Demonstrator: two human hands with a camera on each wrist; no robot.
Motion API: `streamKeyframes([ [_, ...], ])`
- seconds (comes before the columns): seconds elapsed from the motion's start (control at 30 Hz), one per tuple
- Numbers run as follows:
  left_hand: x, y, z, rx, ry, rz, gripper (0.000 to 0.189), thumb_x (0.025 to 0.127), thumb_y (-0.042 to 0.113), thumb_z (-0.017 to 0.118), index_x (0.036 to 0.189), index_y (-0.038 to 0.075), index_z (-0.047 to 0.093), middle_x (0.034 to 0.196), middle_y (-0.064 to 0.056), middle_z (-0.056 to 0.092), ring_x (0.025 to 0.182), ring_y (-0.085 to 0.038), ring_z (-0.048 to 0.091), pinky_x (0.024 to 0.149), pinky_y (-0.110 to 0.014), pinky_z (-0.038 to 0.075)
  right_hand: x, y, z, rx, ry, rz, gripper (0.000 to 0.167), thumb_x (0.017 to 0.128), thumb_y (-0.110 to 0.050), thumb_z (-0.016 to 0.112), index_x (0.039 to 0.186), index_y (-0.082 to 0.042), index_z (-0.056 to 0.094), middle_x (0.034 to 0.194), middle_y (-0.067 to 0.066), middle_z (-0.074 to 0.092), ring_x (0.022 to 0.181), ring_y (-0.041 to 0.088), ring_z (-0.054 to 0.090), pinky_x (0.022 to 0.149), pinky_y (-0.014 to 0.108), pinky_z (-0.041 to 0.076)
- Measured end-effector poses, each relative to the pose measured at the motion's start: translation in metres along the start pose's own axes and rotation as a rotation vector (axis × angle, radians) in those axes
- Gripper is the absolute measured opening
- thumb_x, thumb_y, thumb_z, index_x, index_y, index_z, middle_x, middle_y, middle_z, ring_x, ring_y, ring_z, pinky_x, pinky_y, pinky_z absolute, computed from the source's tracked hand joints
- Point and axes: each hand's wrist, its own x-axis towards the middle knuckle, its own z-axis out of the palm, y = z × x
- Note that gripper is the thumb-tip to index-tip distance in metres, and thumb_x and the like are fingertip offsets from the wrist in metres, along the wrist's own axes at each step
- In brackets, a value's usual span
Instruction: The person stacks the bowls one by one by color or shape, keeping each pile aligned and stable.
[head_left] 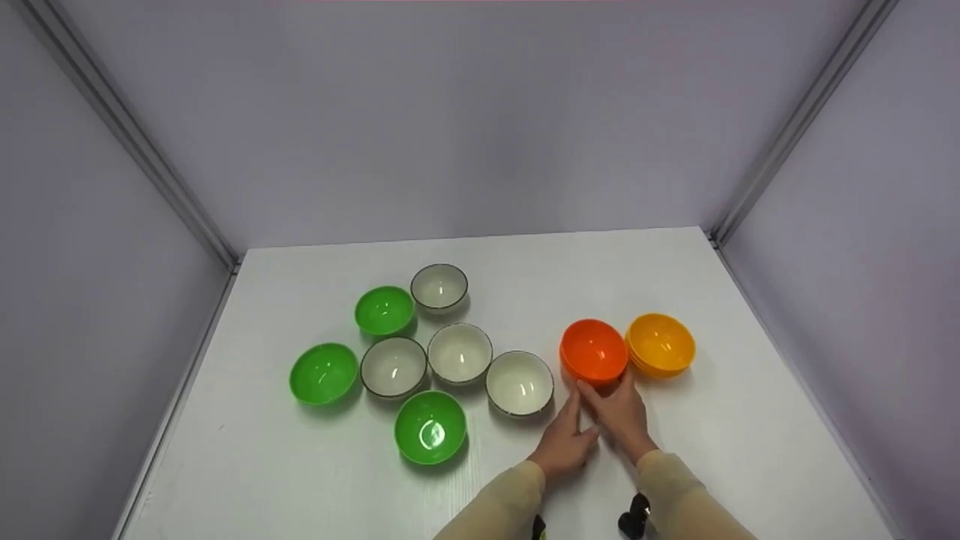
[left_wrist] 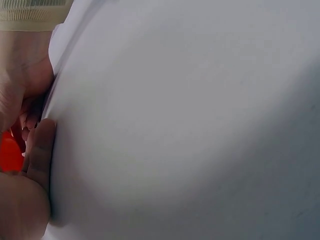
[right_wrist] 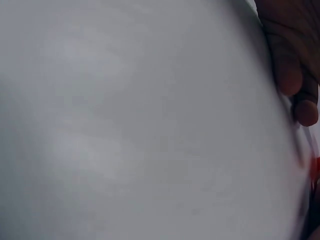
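Note:
Two orange bowls (head_left: 593, 352), stacked one inside the other, stand right of the middle of the table. The right hand (head_left: 621, 414) grips the front of this stack, its thumb at the near side and its fingers at the right side. Close by on the left, the left hand (head_left: 564, 444) reaches its straight fingers toward the stack's near left edge. Its thumb sticks out to the right; whether its fingertips touch the bowls I cannot tell. In the left wrist view only a bit of orange bowl (left_wrist: 10, 152) shows between the hands.
Stacked yellow bowls (head_left: 661, 345) stand just right of the orange ones. To the left are several white dark-rimmed bowls (head_left: 520, 383) and three green bowls (head_left: 430, 427). A black object (head_left: 634, 516) is by the right sleeve. Grey walls (head_left: 480, 120) enclose the white table (head_left: 225, 465).

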Motion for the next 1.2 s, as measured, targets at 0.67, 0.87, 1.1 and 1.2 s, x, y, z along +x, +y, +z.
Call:
streamKeyframes([
  [0.67, -0.009, -0.004, 0.015, 0.016, -0.042, 0.038, 0.083, 0.09, 0.03, 0.059, 0.156, 0.016, 0.009, 0.158, -0.002, 0.021, 0.142, -0.015, 0.022, 0.115, -0.032, 0.021, -0.005, 0.018, -0.01, 0.008, -0.019, -0.026, 0.111, 0.074, -0.064, 0.07, 0.154, -0.014, 0.01, 0.157, 0.011, 0.023, 0.142, 0.027, 0.025, 0.116, 0.049, 0.018],
  [0.87, -0.015, -0.005, 0.011, -0.027, -0.085, 0.021, 0.083, 0.09, 0.029, 0.061, 0.156, 0.018, 0.013, 0.154, 0.002, 0.029, 0.118, -0.006, 0.048, 0.107, -0.027, 0.034, -0.007, 0.022, -0.009, 0.008, -0.007, -0.006, 0.108, 0.076, -0.06, 0.071, 0.153, -0.012, 0.013, 0.156, 0.013, 0.024, 0.141, 0.029, 0.026, 0.115, 0.048, 0.02],
  [1.1, -0.023, -0.005, -0.002, -0.186, -0.178, 0.019, 0.074, 0.093, 0.026, 0.06, 0.154, 0.013, 0.02, 0.143, 0.0, 0.041, 0.09, -0.002, 0.055, 0.079, -0.022, 0.049, 0.0, 0.016, -0.012, 0.012, 0.015, -0.048, 0.106, 0.076, -0.059, 0.072, 0.151, -0.008, 0.017, 0.153, 0.016, 0.029, 0.139, 0.031, 0.029, 0.115, 0.049, 0.021],
  [1.2, -0.031, -0.008, -0.01, -0.239, -0.225, 0.021, 0.067, 0.095, 0.026, 0.057, 0.152, 0.009, 0.025, 0.149, -0.004, 0.037, 0.104, -0.003, 0.056, 0.086, -0.022, 0.048, 0.003, 0.014, -0.013, 0.044, 0.022, -0.052, 0.104, 0.075, -0.06, 0.072, 0.148, -0.006, 0.021, 0.148, 0.018, 0.034, 0.131, 0.031, 0.039, 0.11, 0.049, 0.03],
])
